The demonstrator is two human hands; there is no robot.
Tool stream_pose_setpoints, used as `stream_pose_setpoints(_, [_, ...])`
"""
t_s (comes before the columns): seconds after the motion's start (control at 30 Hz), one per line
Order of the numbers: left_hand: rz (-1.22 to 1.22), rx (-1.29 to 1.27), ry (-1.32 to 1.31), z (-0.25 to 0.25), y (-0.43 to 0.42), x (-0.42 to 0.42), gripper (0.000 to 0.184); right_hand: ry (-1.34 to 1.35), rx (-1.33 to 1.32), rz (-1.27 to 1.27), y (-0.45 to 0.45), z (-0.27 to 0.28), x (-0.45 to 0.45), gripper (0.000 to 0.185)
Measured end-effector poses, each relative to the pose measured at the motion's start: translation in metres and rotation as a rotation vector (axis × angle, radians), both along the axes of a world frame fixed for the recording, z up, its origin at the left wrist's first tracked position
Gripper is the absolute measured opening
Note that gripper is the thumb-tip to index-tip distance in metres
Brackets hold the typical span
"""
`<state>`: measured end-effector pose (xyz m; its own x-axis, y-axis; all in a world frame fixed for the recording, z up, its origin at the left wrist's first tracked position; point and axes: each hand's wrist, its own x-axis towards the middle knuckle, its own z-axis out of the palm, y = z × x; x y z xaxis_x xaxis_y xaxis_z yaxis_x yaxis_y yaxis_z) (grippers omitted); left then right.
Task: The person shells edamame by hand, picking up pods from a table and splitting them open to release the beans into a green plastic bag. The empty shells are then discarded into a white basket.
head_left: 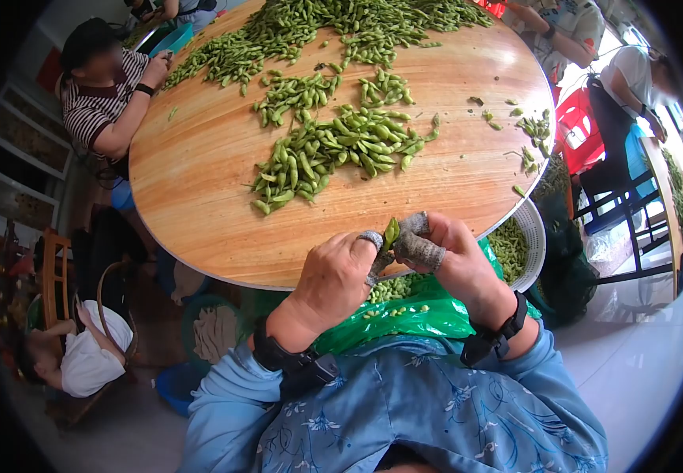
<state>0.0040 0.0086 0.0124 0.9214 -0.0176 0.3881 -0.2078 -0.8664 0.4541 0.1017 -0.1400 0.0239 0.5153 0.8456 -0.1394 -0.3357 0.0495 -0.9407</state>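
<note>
"What's nearest?"

"A blue garment with white and dark floral sprigs [436, 398], then a shiny green plastic sheet [444, 317] across the lap, with pale green shelled beans [392, 289] on it. Each wrist wears a black band [500, 335]."

"And the hands?"

"They meet between five and six o'clock, at the near edge of the round, pale wooden surface [199, 185]. The left hand [329, 277] comes in from the left, the right hand [467, 258] from the right. Several fingers wear grey knitted sleeves."

"Holding something?"

"One plump green bean pod [391, 234], upright between the fingertips. The left fingers pinch it from one side; the right fingers are curled against it from the other."

"Anything beside them?"

"At four o'clock, below the rim, a white perforated plastic basket [537, 256] of green beans or pods; I can't tell which."

"Farther in?"

"A loose heap of green pods [341, 154] lies around the middle of the surface. A few scattered pods [536, 130] lie at three o'clock, near the edge."

"And farthest?"

"A broad mound of green pods [294, 35] runs from eleven to one. Between nine and ten sits a person in a striped shirt [113, 98]; beyond three o'clock stands a red plastic chair [578, 130]."
</note>
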Motion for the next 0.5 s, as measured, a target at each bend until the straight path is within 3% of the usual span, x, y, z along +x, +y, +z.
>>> stream_pose_setpoints(0.2, [-0.021, 0.083, 0.009, 0.003, 0.001, -0.001, 0.020, -0.018, -0.033, 0.038, 0.000, -0.005, 0.000, 0.015])
stream_pose_setpoints(0.5, [-0.075, -0.094, -0.025, 0.000, 0.006, -0.001, 0.020, 0.070, 0.065, 0.013, -0.004, -0.007, -0.004, 0.019])
